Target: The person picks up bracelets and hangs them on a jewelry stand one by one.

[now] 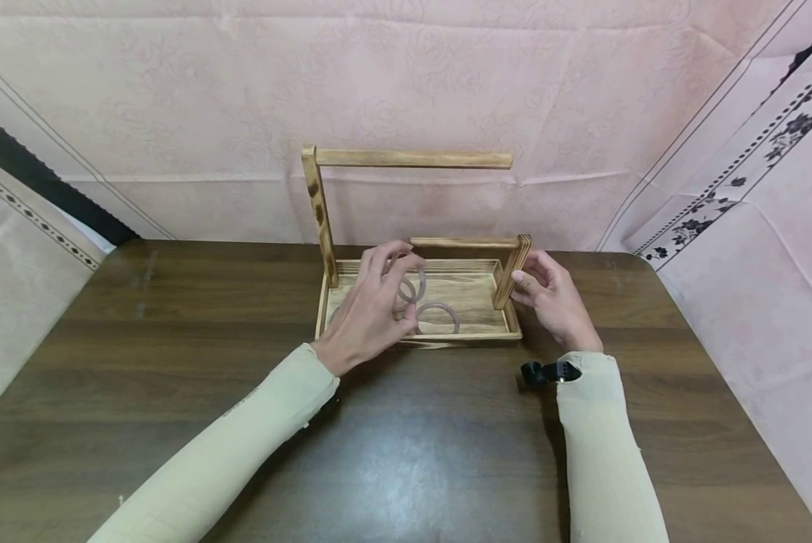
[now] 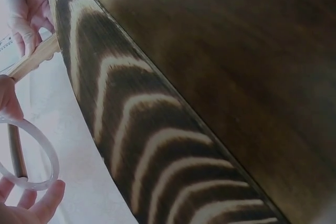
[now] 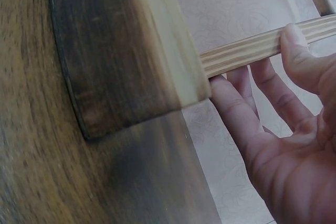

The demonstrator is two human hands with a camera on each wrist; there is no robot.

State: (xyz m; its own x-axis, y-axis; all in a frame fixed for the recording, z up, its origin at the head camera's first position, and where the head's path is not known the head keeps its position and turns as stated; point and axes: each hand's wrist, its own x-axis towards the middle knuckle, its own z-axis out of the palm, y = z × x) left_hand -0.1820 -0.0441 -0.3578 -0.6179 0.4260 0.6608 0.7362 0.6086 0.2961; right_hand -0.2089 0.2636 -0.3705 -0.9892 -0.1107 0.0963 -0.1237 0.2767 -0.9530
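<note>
A wooden bangle stand has a shallow tray (image 1: 470, 337), a tall left post (image 1: 320, 215) with a high bar (image 1: 412, 159), and a short right post (image 1: 512, 275) with a lower bar (image 1: 463, 243). Over the tray, my left hand (image 1: 372, 309) holds a pale translucent bangle (image 2: 51, 153) by its edge, between thumb and fingers. Another bangle (image 1: 457, 320) lies in the tray, to the right of that hand. My right hand (image 1: 560, 302) grips the short post, its thumb (image 3: 294, 38) on one side and fingers (image 3: 233, 100) on the other.
The stand sits near the back edge of a dark wooden table (image 1: 406, 467). Behind it hangs a pink cloth (image 1: 392, 83), close to the bars. A black wrist camera (image 1: 548, 373) is strapped at the right sleeve.
</note>
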